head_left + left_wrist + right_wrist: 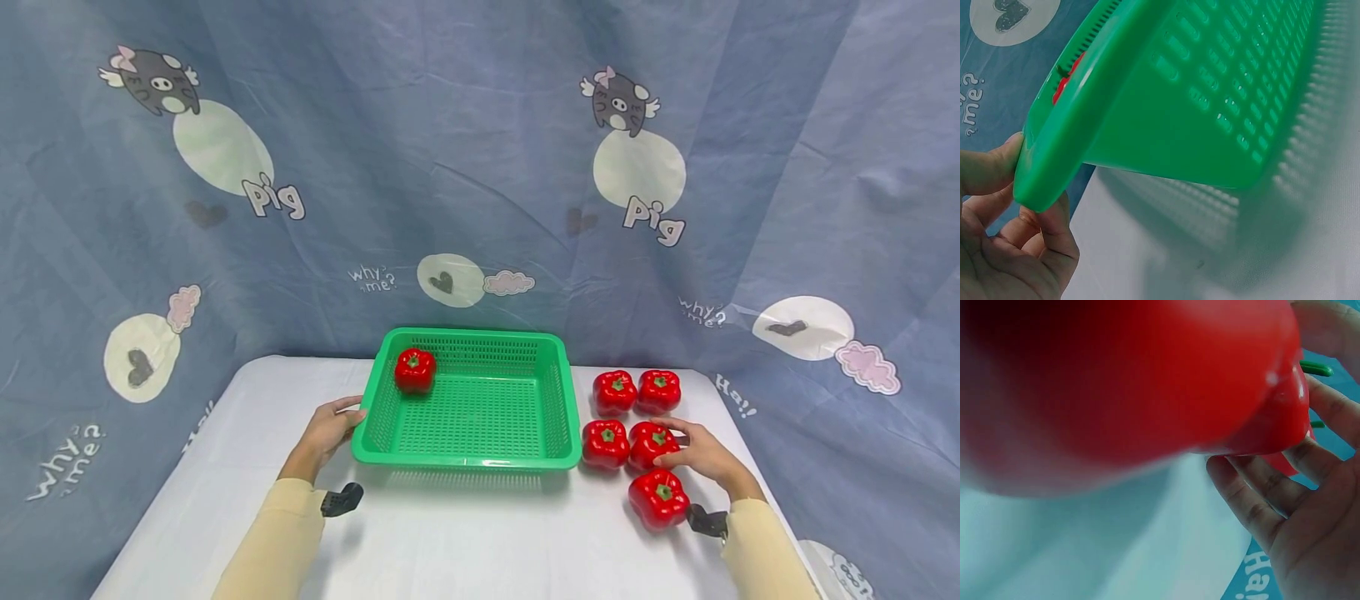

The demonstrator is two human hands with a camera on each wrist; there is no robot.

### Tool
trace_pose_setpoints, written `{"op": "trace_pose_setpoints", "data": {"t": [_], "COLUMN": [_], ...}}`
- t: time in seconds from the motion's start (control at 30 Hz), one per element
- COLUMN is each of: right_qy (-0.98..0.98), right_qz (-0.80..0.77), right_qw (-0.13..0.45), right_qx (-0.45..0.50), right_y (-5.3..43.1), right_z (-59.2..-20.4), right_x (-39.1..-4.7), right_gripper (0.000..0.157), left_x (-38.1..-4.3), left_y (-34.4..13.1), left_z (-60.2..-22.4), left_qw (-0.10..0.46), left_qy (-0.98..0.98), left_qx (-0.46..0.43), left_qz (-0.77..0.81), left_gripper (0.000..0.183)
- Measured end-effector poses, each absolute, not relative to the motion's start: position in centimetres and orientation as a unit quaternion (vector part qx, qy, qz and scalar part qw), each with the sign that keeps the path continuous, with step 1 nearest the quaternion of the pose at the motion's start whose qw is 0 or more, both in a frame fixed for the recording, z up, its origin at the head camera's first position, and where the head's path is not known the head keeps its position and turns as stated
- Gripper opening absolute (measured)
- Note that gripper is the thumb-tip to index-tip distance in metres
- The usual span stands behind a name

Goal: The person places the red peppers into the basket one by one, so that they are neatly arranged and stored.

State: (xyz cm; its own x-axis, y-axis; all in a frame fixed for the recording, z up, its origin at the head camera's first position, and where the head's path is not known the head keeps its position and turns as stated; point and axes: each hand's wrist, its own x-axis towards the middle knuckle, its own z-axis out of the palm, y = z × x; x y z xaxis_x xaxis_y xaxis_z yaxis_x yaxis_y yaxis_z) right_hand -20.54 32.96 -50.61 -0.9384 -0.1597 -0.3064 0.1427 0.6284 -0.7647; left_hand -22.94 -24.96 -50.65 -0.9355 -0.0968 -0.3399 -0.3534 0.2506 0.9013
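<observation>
Head view: green basket (pixel 465 462) on the white tabletop (pixel 450 542), far side, left of the loose peppers. One red pepper (pixel 415 372) inside it, far left corner. Left hand (pixel 327 429) on the basket's left rim. Right hand (pixel 701 454) is over at the right with fingers and thumb round the middle-row pepper (pixel 649 450), fingers on its far side, thumb on the near side. Four more red ones around that: far-left pepper (pixel 614 395) and far-right pepper (pixel 660 393) in the far row, left pepper (pixel 604 446) just beside the basket, near pepper (pixel 658 504) closest to me. Black wrist mount on each arm, cream sleeves. Blue cloth (pixel 480 183) hangs behind, pig prints and lettering.

Left wrist view: hand narrow, rim pinched between thumb and curled fingers. Slotted basket wall runs off to the right, shadow on the white surface under it. Sliver of red shows past the rim.

Right wrist view: big blurred red pepper fills the left, very near the lens. Behind it, fingers spread moderately, tips at a pepper's underside and right side. Green stem (pixel 1316 367) pokes out right. Can't tell how firm that grip is.
</observation>
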Motion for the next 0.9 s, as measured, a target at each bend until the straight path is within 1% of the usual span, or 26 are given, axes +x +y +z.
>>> {"op": "trace_pose_setpoints", "data": {"t": [0.23, 0.9], "right_qy": [0.878, 0.884], "right_qz": [-0.45, -0.44], "right_qw": [0.165, 0.159], "right_qx": [-0.005, -0.009], "right_y": [33.15, 33.26], "right_z": [-51.04, -51.22], "right_x": [-20.64, -20.45], "right_gripper": [0.072, 0.073], "left_x": [-22.93, -22.85], "left_y": [-24.94, -24.9], "left_z": [-50.59, -50.31], "left_qw": [0.11, 0.114], "left_qy": [0.783, 0.788], "left_qx": [-0.147, -0.142], "left_qz": [0.594, 0.588], "left_gripper": [0.048, 0.049]}}
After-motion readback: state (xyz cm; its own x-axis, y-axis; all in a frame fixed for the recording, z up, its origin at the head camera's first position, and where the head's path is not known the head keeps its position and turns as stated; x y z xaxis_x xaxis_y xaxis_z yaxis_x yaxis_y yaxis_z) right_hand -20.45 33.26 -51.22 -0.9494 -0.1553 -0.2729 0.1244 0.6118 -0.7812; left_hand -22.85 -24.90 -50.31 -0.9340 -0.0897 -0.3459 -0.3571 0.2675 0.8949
